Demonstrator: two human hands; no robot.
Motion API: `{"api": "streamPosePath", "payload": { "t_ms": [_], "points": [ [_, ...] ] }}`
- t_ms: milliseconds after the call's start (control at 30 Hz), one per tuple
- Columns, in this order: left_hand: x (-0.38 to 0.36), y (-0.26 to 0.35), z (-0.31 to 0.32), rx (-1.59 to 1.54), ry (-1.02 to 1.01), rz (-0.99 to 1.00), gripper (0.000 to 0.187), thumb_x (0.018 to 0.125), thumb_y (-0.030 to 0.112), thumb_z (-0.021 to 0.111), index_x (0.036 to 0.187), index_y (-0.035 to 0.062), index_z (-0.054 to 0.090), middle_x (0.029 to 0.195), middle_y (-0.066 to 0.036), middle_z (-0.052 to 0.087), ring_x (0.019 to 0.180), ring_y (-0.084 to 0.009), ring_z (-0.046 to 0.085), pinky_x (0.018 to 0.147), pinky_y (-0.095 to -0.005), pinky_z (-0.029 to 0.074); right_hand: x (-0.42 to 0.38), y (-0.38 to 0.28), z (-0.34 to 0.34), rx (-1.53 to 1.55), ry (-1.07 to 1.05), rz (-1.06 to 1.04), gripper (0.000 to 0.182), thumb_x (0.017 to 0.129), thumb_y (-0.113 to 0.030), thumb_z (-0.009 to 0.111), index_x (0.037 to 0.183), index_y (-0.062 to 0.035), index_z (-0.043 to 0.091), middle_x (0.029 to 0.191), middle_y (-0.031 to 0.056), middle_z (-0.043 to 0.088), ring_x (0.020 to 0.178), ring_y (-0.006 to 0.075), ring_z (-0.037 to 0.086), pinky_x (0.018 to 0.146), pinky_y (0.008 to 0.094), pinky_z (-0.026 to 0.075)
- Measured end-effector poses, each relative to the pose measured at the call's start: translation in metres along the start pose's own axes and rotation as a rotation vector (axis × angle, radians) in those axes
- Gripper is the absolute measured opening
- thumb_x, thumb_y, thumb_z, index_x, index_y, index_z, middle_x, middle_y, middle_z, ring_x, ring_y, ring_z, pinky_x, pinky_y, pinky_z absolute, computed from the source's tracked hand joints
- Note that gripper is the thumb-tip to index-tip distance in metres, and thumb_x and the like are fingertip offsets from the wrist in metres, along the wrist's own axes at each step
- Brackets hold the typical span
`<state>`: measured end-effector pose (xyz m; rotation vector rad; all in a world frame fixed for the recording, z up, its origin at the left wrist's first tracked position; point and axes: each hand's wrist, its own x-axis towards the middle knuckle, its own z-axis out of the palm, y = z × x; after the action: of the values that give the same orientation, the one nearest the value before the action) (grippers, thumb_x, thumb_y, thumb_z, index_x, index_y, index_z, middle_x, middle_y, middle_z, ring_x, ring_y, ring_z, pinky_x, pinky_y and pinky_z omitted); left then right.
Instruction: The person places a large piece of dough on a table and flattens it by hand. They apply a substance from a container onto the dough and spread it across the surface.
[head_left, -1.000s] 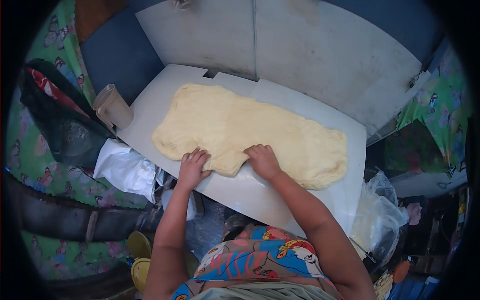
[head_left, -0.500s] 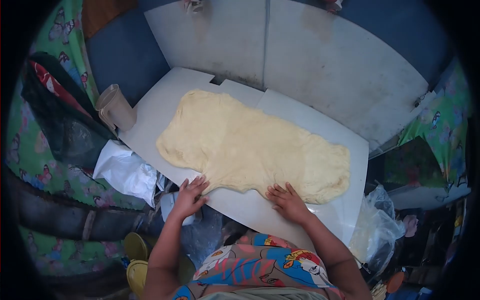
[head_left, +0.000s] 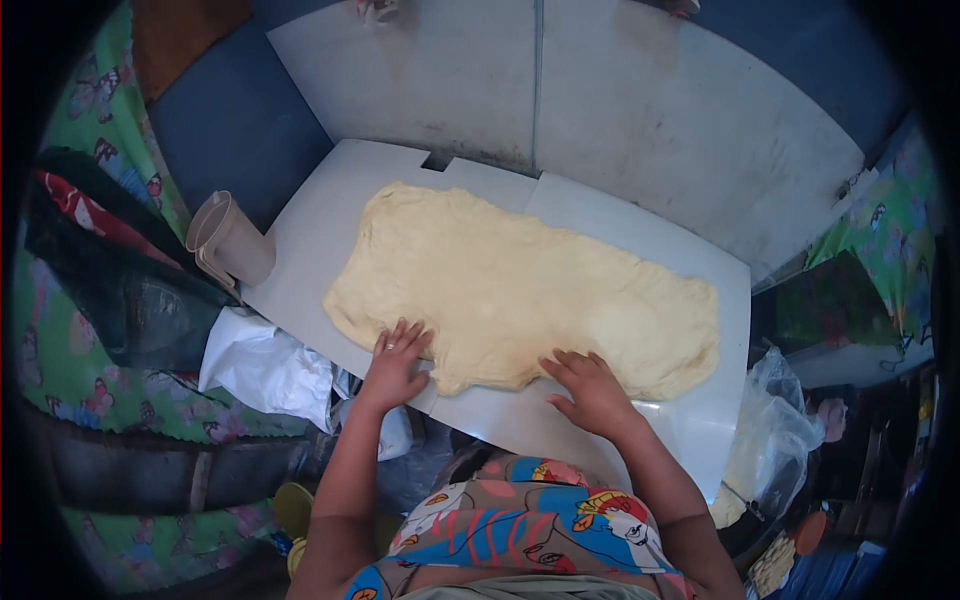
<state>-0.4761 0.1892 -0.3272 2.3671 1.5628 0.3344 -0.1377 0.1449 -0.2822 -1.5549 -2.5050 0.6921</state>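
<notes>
A large flattened sheet of pale yellow dough (head_left: 520,290) lies stretched across a white board (head_left: 320,230). My left hand (head_left: 395,360) rests flat at the dough's near left edge, fingers spread and touching it. At the near edge toward the right, my right hand (head_left: 590,390) lies palm down on the board, with its fingertips against the dough. Neither hand holds anything.
A beige plastic jug (head_left: 230,240) stands at the board's left edge. White plastic sheeting (head_left: 265,365) is bunched below it. A clear plastic bag (head_left: 770,440) hangs at the right. A grey panel (head_left: 640,110) rises behind the board, and green butterfly-print cloth (head_left: 70,340) lies at the left.
Both hands slid back from on top of the dough toward its near edge, the right hand shifting rightward; the near edge of the dough now reaches further toward me.
</notes>
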Motion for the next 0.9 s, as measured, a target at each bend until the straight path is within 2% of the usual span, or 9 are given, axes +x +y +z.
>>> {"api": "streamPosePath", "payload": {
  "t_ms": [233, 300, 367, 500, 567, 633, 800, 867, 900],
  "points": [
    [0.031, -0.025, 0.019, 0.111, 0.190, 0.175, 0.046, 0.073, 0.024, 0.071, 0.116, 0.0116, 0.060, 0.120, -0.006, 0.058, 0.113, -0.0250, 0.052, 0.095, -0.0425, 0.035, 0.082, -0.078, 0.067, -0.066, 0.146, -0.337, 0.065, 0.082, -0.032, 0.064, 0.138, -0.0117, 0.040, 0.145, 0.0134, 0.035, 0.136, 0.0294, 0.028, 0.112, 0.0498, 0.019],
    [0.036, -0.032, 0.021, 0.148, 0.225, 0.234, 0.042, 0.074, 0.025, 0.070, 0.113, 0.0116, 0.062, 0.114, -0.005, 0.061, 0.106, -0.0244, 0.055, 0.091, -0.0416, 0.037, 0.106, -0.085, 0.091, -0.049, 0.228, -0.240, 0.064, 0.082, -0.032, 0.064, 0.137, -0.0114, 0.040, 0.144, 0.0140, 0.036, 0.135, 0.0294, 0.030, 0.112, 0.0488, 0.020],
    [0.043, -0.036, 0.016, 0.019, 0.112, 0.107, 0.039, 0.074, 0.028, 0.070, 0.108, 0.0106, 0.062, 0.106, -0.005, 0.063, 0.099, -0.0239, 0.056, 0.084, -0.0402, 0.039, 0.120, -0.085, 0.104, -0.033, 0.311, -0.139, 0.063, 0.082, -0.032, 0.064, 0.137, -0.0111, 0.040, 0.144, 0.0146, 0.036, 0.134, 0.0295, 0.032, 0.112, 0.0478, 0.022],
    [0.045, -0.033, 0.004, -0.124, -0.007, 0.039, 0.036, 0.074, 0.028, 0.070, 0.104, 0.0098, 0.063, 0.098, -0.006, 0.064, 0.093, -0.0245, 0.057, 0.081, -0.0397, 0.039, 0.119, -0.077, 0.093, 0.462, 0.443, 0.092, 0.054, 0.089, -0.033, 0.056, 0.135, -0.0096, 0.042, 0.127, 0.0205, 0.052, 0.118, 0.0357, 0.050, 0.100, 0.0428, 0.038],
    [0.037, -0.024, -0.002, -0.008, 0.289, 0.316, 0.031, 0.074, 0.023, 0.071, 0.100, 0.0078, 0.065, 0.093, -0.009, 0.065, 0.088, -0.0269, 0.058, 0.080, -0.0400, 0.040, 0.118, -0.073, 0.090, 0.677, 0.476, 0.233, 0.050, 0.092, -0.034, 0.053, 0.134, -0.0091, 0.043, 0.120, 0.0222, 0.057, 0.112, 0.0381, 0.054, 0.095, 0.0411, 0.043],
    [0.042, -0.024, 0.000, 0.003, 0.253, 0.307, 0.031, 0.074, 0.022, 0.071, 0.101, 0.0080, 0.064, 0.093, -0.010, 0.064, 0.087, -0.0277, 0.058, 0.079, -0.0404, 0.041, 0.119, -0.072, 0.095, 0.683, 0.689, 0.175, 0.045, 0.096, -0.035, 0.047, 0.132, -0.0092, 0.046, 0.114, 0.0236, 0.060, 0.105, 0.0405, 0.058, 0.090, 0.0405, 0.045],
    [0.028, -0.050, 0.011, -0.149, 0.121, 0.229, 0.034, 0.074, 0.024, 0.070, 0.104, 0.0086, 0.063, 0.102, -0.008, 0.064, 0.099, -0.0268, 0.057, 0.085, -0.0425, 0.041, 0.100, -0.066, 0.094, 0.899, 0.592, 0.214, 0.045, 0.096, -0.036, 0.047, 0.133, -0.0098, 0.046, 0.121, 0.0210, 0.057, 0.114, 0.0360, 0.054, 0.095, 0.0351, 0.042],
    [-0.006, -0.061, 0.004, 0.012, 0.109, 0.467, 0.037, 0.075, 0.022, 0.069, 0.108, 0.0072, 0.062, 0.110, -0.011, 0.063, 0.106, -0.0277, 0.056, 0.093, -0.0434, 0.040, 0.080, -0.074, 0.097, 0.931, 0.379, 0.066, 0.049, 0.094, -0.040, 0.048, 0.135, -0.0124, 0.044, 0.135, 0.0181, 0.048, 0.126, 0.0321, 0.044, 0.105, 0.0424, 0.032],
    [-0.020, -0.065, 0.006, 0.007, 0.103, 0.465, 0.037, 0.075, 0.022, 0.069, 0.108, 0.0072, 0.062, 0.110, -0.011, 0.063, 0.106, -0.0277, 0.056, 0.093, -0.0434, 0.040, 0.072, -0.085, 0.102, 0.933, 0.375, 0.073, 0.049, 0.094, -0.040, 0.048, 0.135, -0.0124, 0.044, 0.135, 0.0181, 0.048, 0.126, 0.0321, 0.044, 0.105, 0.0424, 0.032]
  ]
}}
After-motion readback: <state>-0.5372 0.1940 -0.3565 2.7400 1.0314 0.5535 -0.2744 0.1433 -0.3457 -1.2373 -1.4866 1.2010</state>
